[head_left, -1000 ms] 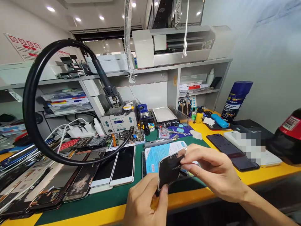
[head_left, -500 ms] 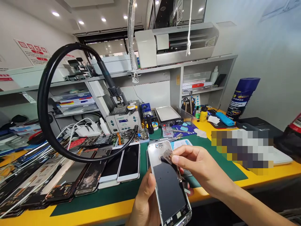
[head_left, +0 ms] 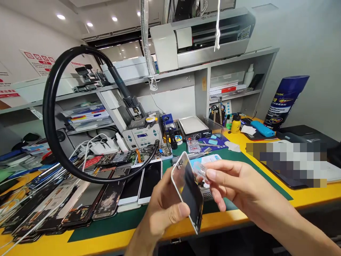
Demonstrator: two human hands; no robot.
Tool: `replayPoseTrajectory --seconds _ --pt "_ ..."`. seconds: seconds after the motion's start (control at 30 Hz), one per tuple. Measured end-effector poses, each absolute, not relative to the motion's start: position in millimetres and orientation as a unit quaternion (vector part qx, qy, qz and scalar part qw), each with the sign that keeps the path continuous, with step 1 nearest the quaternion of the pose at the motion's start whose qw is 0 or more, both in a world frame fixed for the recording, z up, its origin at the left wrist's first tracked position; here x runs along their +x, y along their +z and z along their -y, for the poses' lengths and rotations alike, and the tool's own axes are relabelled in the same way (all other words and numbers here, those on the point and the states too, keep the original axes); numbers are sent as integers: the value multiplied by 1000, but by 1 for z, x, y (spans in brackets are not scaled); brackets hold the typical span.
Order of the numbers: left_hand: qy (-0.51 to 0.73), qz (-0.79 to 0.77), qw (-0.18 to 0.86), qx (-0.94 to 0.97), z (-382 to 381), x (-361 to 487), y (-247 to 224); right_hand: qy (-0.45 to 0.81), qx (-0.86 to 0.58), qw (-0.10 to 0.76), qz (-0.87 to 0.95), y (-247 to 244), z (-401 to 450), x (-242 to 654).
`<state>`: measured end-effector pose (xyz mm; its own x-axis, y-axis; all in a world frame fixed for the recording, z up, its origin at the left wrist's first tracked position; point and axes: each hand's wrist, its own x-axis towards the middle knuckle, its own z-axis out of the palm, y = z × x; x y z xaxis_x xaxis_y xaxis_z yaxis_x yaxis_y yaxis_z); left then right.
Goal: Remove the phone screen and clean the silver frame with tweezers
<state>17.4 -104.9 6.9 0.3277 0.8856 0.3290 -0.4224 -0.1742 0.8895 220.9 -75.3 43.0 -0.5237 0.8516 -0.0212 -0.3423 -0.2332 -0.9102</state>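
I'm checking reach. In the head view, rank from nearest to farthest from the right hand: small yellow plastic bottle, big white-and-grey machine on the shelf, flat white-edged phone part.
1. Flat white-edged phone part: in the left hand, beside the right hand.
2. Small yellow plastic bottle: beyond, on the bench.
3. Big white-and-grey machine: atop the back shelf.

Phone-repair workshop. Yellow bench (head_left: 221, 222) at 6 o'clock, green mat (head_left: 112, 221) on it. Stripped phones (head_left: 109, 195) laid out at 8 o'clock, bare circuit boards (head_left: 129, 156) beyond them. Grey control station (head_left: 141, 138) at 9, close in; spray can (head_left: 286, 101) at 3. Red-printed wall sign (head_left: 39, 63) at 10, shelving (head_left: 181, 79) at 12.
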Motion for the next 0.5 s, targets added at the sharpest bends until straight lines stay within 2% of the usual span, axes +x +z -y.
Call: replayPoseTrajectory --seconds 0.1,0.3,0.5 --pt "521 -236 539 618 91 16 24 753 -241 416 449 51 64 220" --pt "490 -317 297 755 65 21 31 769 -220 416 431 54 43 220" --pt "459 -351 164 800 58 27 34 778 -217 404 430 45 31 220"
